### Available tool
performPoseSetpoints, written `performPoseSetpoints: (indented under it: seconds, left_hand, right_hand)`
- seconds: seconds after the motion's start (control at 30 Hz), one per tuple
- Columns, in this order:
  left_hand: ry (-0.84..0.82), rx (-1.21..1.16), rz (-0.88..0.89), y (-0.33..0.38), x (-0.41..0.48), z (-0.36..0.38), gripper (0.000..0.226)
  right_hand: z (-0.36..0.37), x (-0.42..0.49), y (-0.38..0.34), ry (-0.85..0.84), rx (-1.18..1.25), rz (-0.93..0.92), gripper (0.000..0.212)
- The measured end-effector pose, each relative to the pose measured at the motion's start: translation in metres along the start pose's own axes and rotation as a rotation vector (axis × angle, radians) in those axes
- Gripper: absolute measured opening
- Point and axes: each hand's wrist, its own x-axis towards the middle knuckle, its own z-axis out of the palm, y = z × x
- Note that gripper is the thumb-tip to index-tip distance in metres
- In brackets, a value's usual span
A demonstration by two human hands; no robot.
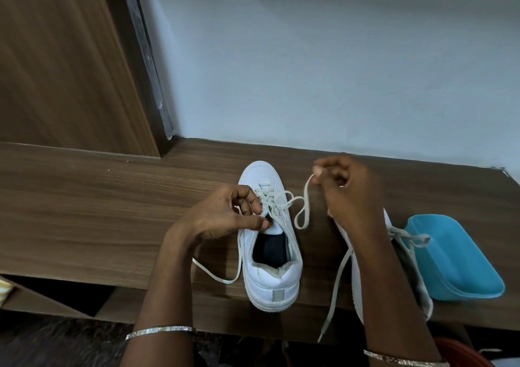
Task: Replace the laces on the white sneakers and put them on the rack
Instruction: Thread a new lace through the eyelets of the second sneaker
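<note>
Head view. The white sneaker (271,254) is standing on the wooden top (112,211), toe pointing away from you. Your left hand (225,214) is pinching its tongue, fingers curled at the eyelets. Right of the sneaker, your right hand (346,189) is pinching the lace (304,206) end between thumb and fingertip. Further right, the second sneaker (356,290) is lying partly under your forearm, with the blue tray (455,262) beyond it.

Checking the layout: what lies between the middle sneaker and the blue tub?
The second sneaker, partly under the right forearm, fills that stretch; its lace hangs past the front edge. The head view shows this.
</note>
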Motion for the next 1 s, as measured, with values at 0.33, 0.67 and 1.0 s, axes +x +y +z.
performPoseSetpoints:
  seconds: [0.33, 0.67, 1.0]
  left_hand:
    - [0.058, -0.063, 0.032, 0.006, -0.001, 0.003, 0.021]
    - [0.079, -0.193, 0.153, 0.027, 0.004, 0.022, 0.031]
    - [0.122, -0.217, 0.083, 0.020, 0.010, 0.025, 0.011]
  right_hand:
    - [-0.016, 0.001, 0.001, -0.241, 0.562, 0.357, 0.020]
    - [-0.002, -0.003, -0.009, -0.463, 0.703, 0.405, 0.022]
    - [-0.007, -0.006, -0.007, -0.556, 0.524, 0.301, 0.053]
